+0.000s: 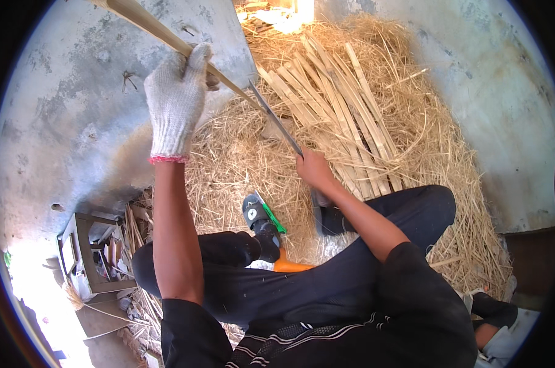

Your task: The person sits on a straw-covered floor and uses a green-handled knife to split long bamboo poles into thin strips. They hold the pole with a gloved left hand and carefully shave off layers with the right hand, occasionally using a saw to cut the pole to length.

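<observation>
My left hand (174, 110), in a white knitted glove with a red-edged cuff, is raised and closed around a long pale bamboo strip (145, 23). The strip slants from the top left down toward the middle. Its lower end meets the blade of a long knife (280, 124), close to the tip. My bare right hand (316, 169) grips the knife's handle, most of which the fingers hide. Beyond that hand, a bundle of split bamboo strips (335, 92) lies on a thick bed of curly shavings (219, 162).
A worn grey wall (81, 92) rises at the left and another (498, 80) at the right. Near my slippered foot (253, 210) lies an orange handle (289, 262) beside a green strip (271, 214). A wooden stool (108, 285) stands at left; part of another person (504, 331) shows lower right.
</observation>
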The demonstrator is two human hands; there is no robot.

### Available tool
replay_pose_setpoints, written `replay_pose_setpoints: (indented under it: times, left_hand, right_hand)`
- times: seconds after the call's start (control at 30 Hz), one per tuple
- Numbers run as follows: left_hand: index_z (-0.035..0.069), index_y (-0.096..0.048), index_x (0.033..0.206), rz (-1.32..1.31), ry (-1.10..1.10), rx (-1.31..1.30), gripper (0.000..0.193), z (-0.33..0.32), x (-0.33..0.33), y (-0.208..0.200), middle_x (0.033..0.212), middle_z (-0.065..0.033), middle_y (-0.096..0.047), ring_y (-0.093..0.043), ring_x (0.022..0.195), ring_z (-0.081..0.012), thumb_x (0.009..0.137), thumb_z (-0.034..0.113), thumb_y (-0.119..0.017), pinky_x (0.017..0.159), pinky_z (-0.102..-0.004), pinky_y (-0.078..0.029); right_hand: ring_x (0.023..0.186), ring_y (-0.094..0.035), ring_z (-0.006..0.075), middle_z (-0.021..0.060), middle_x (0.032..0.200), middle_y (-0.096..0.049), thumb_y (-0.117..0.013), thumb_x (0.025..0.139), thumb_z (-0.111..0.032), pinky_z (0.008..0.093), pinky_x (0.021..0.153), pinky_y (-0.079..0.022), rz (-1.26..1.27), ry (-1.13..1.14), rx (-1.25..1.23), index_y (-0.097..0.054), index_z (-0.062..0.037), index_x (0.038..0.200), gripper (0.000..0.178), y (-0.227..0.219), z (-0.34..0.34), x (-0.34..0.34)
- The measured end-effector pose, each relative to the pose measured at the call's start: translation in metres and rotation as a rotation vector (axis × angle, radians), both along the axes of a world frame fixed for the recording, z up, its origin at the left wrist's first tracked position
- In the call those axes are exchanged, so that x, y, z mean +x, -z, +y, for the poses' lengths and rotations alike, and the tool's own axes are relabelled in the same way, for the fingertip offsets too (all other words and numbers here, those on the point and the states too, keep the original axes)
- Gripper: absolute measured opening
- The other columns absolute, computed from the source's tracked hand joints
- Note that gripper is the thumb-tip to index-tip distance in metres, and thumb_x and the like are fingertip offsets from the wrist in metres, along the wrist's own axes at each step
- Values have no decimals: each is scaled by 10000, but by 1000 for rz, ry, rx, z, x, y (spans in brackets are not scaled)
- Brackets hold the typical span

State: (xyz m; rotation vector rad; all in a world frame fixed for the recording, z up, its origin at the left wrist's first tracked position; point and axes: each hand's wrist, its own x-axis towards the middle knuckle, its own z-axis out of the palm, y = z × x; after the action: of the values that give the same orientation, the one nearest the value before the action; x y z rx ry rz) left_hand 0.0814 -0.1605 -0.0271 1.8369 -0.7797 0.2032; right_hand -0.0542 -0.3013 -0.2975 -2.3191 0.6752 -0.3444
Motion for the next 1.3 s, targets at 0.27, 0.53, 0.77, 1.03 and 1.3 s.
replay_pose_setpoints:
  times: [0.27,0.53,0.77,1.03,1.3]
  left_hand:
    - [-62,-657,1035,-34,-18,27,323,6,7,2,811,-154,-703,-709,685,-186,951,250,-644,638,-309,-612]
    - [-39,-670,1000,3,84,-11,314,-9,-2,0,796,-137,-714,-701,664,-173,959,269,-626,623,-298,-594]
    - [-45,-653,1042,-1,125,1,270,-3,5,5,864,-145,-714,-698,716,-182,974,211,-604,671,-307,-599]
    - [-22,-676,1006,-40,250,-7,280,-1,13,8,849,-136,-723,-700,748,-172,977,242,-588,725,-327,-594]
    - [-29,-656,1025,13,292,-4,284,7,21,6,878,-146,-720,-698,757,-184,979,243,-589,737,-334,-592]
  right_hand:
    - [400,-498,285,162,573,-569,-515,991,-267,369,394,-431,-416,-56,120,-592,-16,1042,267,-76,15,-8]
    - [552,-651,361,244,737,-645,-497,966,-229,458,509,-529,88,41,-300,-586,12,974,258,62,-12,-8]
    - [456,-557,252,149,604,-565,-507,987,-322,375,432,-473,-37,104,987,-579,14,951,345,-22,-17,3]
    - [721,-651,466,304,753,-634,-507,966,-259,543,672,-528,-19,91,132,-621,6,974,289,-14,20,-3]
    - [617,-627,430,263,696,-627,-488,974,-249,536,608,-499,-8,57,160,-628,29,980,312,-38,12,-7]
